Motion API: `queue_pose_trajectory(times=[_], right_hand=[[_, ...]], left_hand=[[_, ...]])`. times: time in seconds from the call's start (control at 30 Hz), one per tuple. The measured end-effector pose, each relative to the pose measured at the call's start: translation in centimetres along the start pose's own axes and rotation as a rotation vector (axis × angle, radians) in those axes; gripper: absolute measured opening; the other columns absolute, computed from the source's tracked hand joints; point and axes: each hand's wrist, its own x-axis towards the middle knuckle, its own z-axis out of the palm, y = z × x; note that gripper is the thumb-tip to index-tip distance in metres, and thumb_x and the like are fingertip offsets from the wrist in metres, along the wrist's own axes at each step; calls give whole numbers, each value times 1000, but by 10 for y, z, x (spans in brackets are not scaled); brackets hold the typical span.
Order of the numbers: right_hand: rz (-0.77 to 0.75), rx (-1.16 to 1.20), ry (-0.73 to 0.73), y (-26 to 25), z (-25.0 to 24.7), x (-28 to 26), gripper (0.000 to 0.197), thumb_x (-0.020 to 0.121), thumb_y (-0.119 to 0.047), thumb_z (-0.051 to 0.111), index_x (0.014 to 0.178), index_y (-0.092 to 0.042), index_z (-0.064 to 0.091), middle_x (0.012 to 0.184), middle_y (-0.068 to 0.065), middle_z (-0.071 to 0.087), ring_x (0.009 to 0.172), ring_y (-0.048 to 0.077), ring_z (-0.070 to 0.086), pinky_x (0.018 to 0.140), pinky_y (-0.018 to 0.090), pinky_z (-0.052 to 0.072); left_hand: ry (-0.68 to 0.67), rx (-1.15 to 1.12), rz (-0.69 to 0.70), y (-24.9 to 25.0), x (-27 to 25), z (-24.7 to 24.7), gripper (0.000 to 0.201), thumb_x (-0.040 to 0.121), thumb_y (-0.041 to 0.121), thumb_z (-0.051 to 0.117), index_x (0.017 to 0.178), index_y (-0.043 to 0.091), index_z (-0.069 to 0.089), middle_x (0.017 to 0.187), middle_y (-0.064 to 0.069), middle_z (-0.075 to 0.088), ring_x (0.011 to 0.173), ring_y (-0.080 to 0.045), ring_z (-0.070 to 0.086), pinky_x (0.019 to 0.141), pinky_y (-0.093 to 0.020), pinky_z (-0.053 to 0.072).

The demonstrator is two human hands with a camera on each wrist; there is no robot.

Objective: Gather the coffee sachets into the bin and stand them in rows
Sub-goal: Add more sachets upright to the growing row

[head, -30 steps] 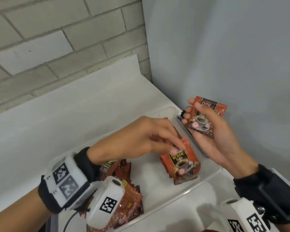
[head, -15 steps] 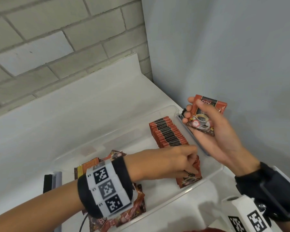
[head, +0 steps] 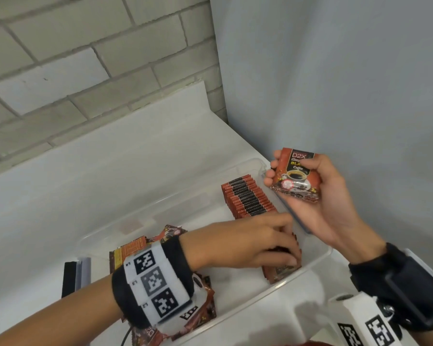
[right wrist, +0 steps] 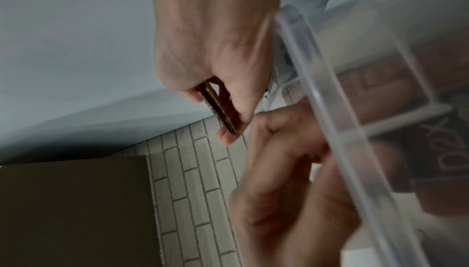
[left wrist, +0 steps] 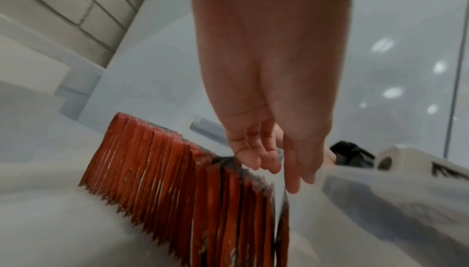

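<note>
The row of standing sachets runs along the right side of the clear bin, its long axis going from the upper middle of the head view down and right toward the bin's near corner. Each sachet stands on edge, faces packed against one another, as the left wrist view shows. The near end of the row lies under the left hand, whose fingers rest on the top edges of the last few sachets; they look loosely bent and pressing rather than pinching anything, though the fingertips are partly hidden.

A small stack of sachets sits up and to the right of that end, outside and above the bin's right wall, clamped between thumb and fingers of the right hand; the right wrist view shows the stack edge-on in that pinch.

Loose sachets lie flat at the lower left of the bin, partly under the left wrist.

The coming move likely turns on the open slot at the row's near end: the right hand is nearer to it than to the far end, and its stack would have to come down and left, faces parallel to the row's.
</note>
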Motion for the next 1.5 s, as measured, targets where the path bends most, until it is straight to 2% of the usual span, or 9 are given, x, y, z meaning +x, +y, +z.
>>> queue_pose_trajectory(times=[0.2, 0.37, 0.53, 0.87, 0.97, 1.1, 1.2, 1.3, 1.5], right_hand=[[-4, -112, 46, 2, -1, 0, 26, 90, -15, 47, 102, 1, 64, 90, 15, 72, 87, 27, 72, 81, 36, 59], [-10, -273, 41, 3, -3, -1, 27, 85, -17, 59, 106, -1, 64, 109, 22, 69, 100, 29, 68, 96, 39, 52], [-10, -386, -16, 3, -3, -2, 21, 89, -11, 58, 107, -3, 64, 108, 18, 71, 100, 28, 69, 91, 36, 55], [4, -445, -107, 3, -1, -3, 19, 81, -9, 61, 92, -13, 75, 102, 14, 74, 93, 26, 71, 83, 33, 58], [-28, -344, -118, 4, -4, -3, 21, 78, -27, 70, 93, -14, 76, 107, 16, 71, 102, 29, 68, 87, 36, 56], [-53, -196, 3, 3, -12, 3, 72, 58, -62, 80, 108, -12, 64, 97, 11, 63, 96, 27, 63, 97, 42, 51], [-54, -60, 52, 1, -9, 4, 49, 82, -58, 59, 96, -11, 66, 81, 4, 62, 76, 15, 59, 79, 29, 54], [-54, -83, 90, -2, -5, 0, 45, 96, -35, 39, 86, -5, 71, 80, 10, 71, 78, 20, 70, 88, 34, 56], [-78, -60, 54, 0, -4, 0, 9, 93, -20, 50, 97, -12, 51, 87, 6, 69, 88, 17, 67, 89, 34, 55]], left_hand=[[155, -73, -193, -2, -12, -38, 20, 94, 22, 60, 91, 7, 73, 82, 1, 60, 73, 0, 54, 72, -14, 41], [374, -93, -369, -5, -24, -58, 24, 93, 31, 58, 83, 10, 66, 80, 2, 65, 74, -17, 61, 70, -35, 48], [486, -119, -434, -2, -24, -66, 27, 85, 41, 60, 99, 20, 51, 100, 9, 58, 88, -11, 58, 71, -22, 51], [458, -264, -365, 4, -18, -70, 26, 91, 12, 63, 115, 23, 61, 111, 2, 60, 96, -18, 61, 81, -37, 56], [455, -321, -390, 8, -20, -74, 24, 89, 5, 65, 109, 16, 68, 103, 2, 58, 92, -13, 60, 81, -35, 56], [374, -415, -375, 15, -26, -74, 22, 84, 2, 69, 105, 10, 70, 100, -5, 59, 86, -14, 62, 82, -34, 56], [310, -427, -358, 20, -27, -66, 22, 83, 1, 70, 103, 10, 71, 96, -4, 59, 87, -18, 63, 74, -25, 54], [308, -411, -343, 18, -29, -59, 18, 86, 3, 68, 103, 9, 72, 96, -6, 60, 87, -21, 62, 77, -30, 53], [343, -386, -405, 16, -35, -53, 14, 87, 4, 67, 97, 11, 74, 95, -1, 64, 83, -15, 63, 79, -28, 53]])
